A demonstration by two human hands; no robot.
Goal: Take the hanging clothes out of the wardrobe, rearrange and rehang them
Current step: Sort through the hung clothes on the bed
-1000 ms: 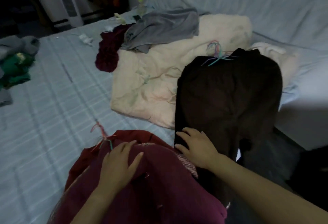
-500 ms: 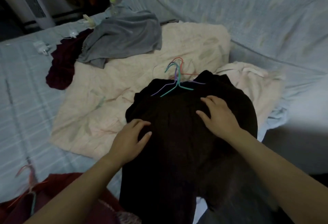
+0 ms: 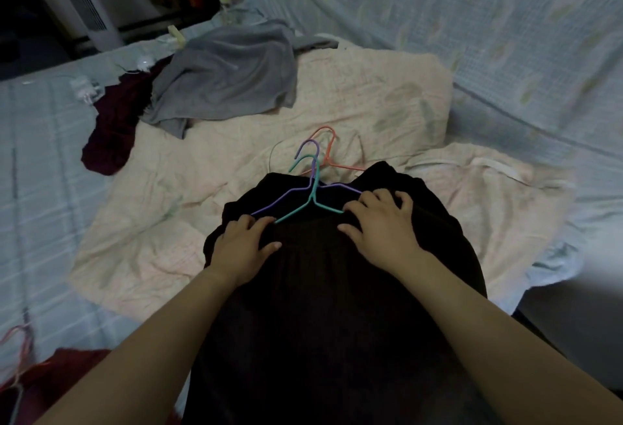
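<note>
Dark brown, soft and heavy-looking, a stack of clothes on hangers [image 3: 330,306] lies over the near right edge of the bed, its collars pointing toward the far side, so the taking-out seems at least partly done for this batch. Three thin wire hangers stick out of the top: a teal one [image 3: 305,203], a purple one [image 3: 310,168] and a coral one [image 3: 328,144], hooks bunched together. The left hand [image 3: 241,246] rests flat on the cloth with fingers spread, tips just beside the teal hanger's arm; the right hand [image 3: 381,225] sits at the other shoulder with fingers bent into the fabric (whether it actually pinches cloth or wire I cannot tell). Sorting and rehanging look still ahead: a red garment on a pink wire hanger [image 3: 57,377] waits at the near left corner, while a loose grey garment [image 3: 232,77] and a crumpled maroon one [image 3: 114,128] lie toward the far edge without hangers. Under the stack spreads a rumpled cream quilt [image 3: 354,87] on a pale blue striped bedsheet [image 3: 43,205]. Pale blue netting [image 3: 472,37] drapes along the right side. Beyond the far edge stand a green-capped clear plastic bottle [image 3: 225,6] and a white tower appliance [image 3: 87,3]; the room is dim.
</note>
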